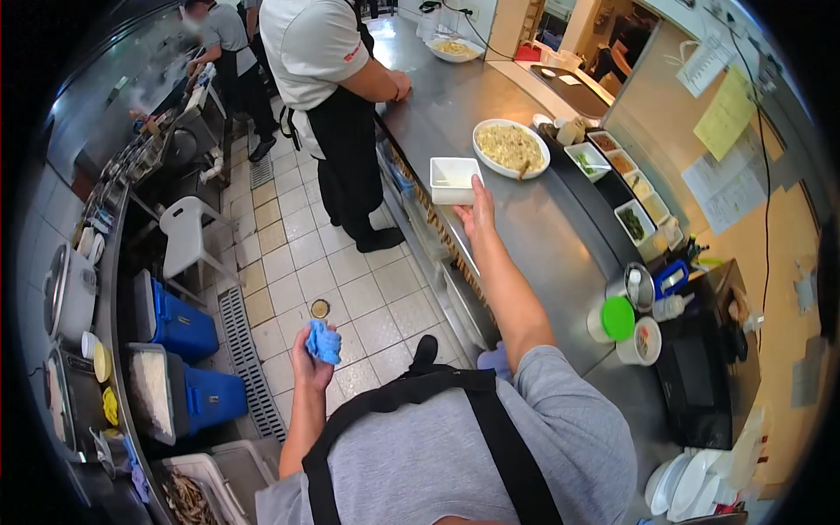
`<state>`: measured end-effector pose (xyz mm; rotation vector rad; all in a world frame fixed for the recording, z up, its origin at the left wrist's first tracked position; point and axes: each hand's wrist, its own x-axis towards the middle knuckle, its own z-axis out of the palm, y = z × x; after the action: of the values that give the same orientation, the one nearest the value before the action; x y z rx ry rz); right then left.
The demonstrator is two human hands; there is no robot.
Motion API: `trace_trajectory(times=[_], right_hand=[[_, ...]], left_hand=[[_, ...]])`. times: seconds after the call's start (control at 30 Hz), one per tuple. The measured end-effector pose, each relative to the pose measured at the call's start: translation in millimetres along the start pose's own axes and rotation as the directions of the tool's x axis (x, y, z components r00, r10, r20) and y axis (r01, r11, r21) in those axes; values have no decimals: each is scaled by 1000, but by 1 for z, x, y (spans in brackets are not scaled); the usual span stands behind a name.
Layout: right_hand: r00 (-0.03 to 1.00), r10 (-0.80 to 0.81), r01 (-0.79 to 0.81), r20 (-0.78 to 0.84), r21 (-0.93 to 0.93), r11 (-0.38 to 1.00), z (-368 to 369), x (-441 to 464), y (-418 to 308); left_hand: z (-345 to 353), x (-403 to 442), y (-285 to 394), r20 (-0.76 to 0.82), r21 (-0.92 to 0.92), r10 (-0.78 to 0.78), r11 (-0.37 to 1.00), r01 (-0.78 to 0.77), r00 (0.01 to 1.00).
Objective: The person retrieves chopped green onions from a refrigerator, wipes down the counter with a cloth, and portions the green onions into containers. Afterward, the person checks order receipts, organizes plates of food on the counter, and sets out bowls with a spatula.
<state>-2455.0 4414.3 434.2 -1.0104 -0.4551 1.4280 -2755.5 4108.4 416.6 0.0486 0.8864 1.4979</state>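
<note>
My right hand (478,217) grips a small white square container (453,194) by its near right side, at the edge of the steel counter (560,236). Some pale stuff shows inside it, too small to name. Just beyond, a white oval dish (544,162) of yellowish, creamy-looking food rests on the counter. Over the tiled floor, my left hand (311,357) is closed around a crumpled blue cloth (325,342).
Small tubs of toppings (633,219) line the counter's right side, near a green-lidded jar (617,318). A person in a black apron (348,131) stands at the counter. Left are a white stool (191,214), blue bins (214,392) and a floor drain (241,337).
</note>
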Motion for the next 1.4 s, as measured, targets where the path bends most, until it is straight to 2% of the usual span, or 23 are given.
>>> trace_trajectory(times=[0.07,0.1,0.23,0.3,0.37,0.4,0.47,0.5,0.57,0.63,0.67,0.73,0.77,0.87,0.9,1.0,1.1,1.13,1.2,1.23,1.33,1.37,1.4], right_hand=[[1000,-10,10,-20,15,1000,11,37,-1],[1000,-7,8,-22,35,999,15,50,0],[997,13,-15,72,31,999,33,103,-9],[995,91,-91,37,-11,996,38,130,-7],[997,66,-60,48,-116,991,37,130,-14],[997,57,-49,45,-166,985,30,125,-12],[973,134,-85,190,-247,965,5,116,3],[954,170,-96,249,-283,954,-11,107,14],[837,280,-240,469,-144,960,0,43,-3],[790,291,-286,539,-96,953,10,3,-10],[805,304,-301,510,-92,949,14,-13,-19],[825,323,-323,463,-82,943,21,-35,-35],[820,351,-322,453,-142,936,10,-34,-33],[844,393,-328,366,-228,917,-18,-39,-31],[875,364,-311,318,-204,928,-8,-54,-39],[918,278,-256,283,-112,960,-6,-65,-24],[943,247,-245,222,-35,969,3,-71,-15],[945,262,-265,198,-15,964,8,-71,-13],[933,303,-281,193,-133,950,18,-64,-3],[920,333,-295,206,-197,935,25,-58,2],[854,389,-219,347,-438,872,62,-31,24],[828,436,-215,351,-520,827,79,-28,30],[763,484,-207,427,-548,810,97,-25,36]], left_hand=[[31,37,1,187,-50,-64,996,74,980],[47,52,-5,199,-48,-38,998,49,979],[106,94,-16,74,144,-87,987,76,993],[129,111,-12,63,152,-119,982,108,991],[137,135,-11,59,127,-157,981,148,986],[140,146,-12,39,121,-116,987,110,993],[164,171,-14,21,129,-41,991,38,999],[174,185,-16,101,214,15,976,-36,995],[206,203,-24,260,453,46,876,-164,964],[240,207,-38,409,590,2,763,-266,913],[255,207,-41,607,609,22,630,-482,795],[269,224,-53,868,488,-2,192,-851,497],[278,228,-58,881,473,-91,184,-861,465],[308,245,-53,902,248,-410,240,-939,133],[318,241,-47,693,598,-673,335,-728,260],[332,230,-34,595,719,-793,453,-528,130],[326,243,-31,794,526,-605,637,-563,59],[325,246,-21,855,403,-516,590,-700,58],[318,250,7,934,199,-351,366,-909,64],[311,253,19,930,203,-364,396,-895,50],[265,255,54,906,220,-406,211,-952,119],[242,256,62,934,238,-306,148,-960,184],[218,252,71,907,390,-238,167,-906,346]])
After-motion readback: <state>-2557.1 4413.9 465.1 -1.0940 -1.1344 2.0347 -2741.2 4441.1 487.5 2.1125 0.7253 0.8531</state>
